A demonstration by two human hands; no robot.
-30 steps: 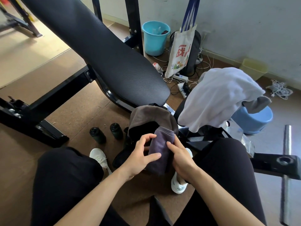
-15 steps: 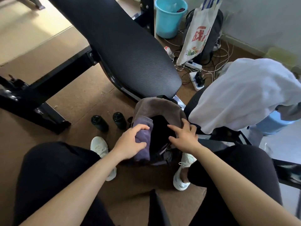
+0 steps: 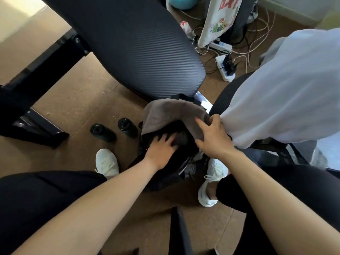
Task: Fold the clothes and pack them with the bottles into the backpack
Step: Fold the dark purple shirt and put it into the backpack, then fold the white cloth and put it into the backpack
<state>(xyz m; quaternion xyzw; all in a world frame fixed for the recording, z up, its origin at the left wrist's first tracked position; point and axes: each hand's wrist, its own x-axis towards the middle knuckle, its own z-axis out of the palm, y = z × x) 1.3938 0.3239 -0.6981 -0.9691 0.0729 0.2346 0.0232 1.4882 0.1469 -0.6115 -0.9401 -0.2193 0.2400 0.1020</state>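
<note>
The black backpack point(image 3: 171, 169) stands open on the floor between the feet, and one folded purple-grey cloth point(image 3: 181, 139) lies inside it. The left hand point(image 3: 161, 147) presses on this cloth with spread fingers. The right hand point(image 3: 211, 138) grips the grey-brown flap point(image 3: 171, 113) (it is lifted towards twelve o'clock). Two black bottles point(image 3: 103, 132) point(image 3: 127, 127) stand at nine o'clock from the backpack, and one white garment point(image 3: 285, 89) hangs at two o'clock.

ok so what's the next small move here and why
Probably draw the left hand out of the backpack and reach for the nearer bottle. The folded cloth looks tucked inside under that hand, the right hand holds the flap open, and the other bottle also waits on the floor.
</note>
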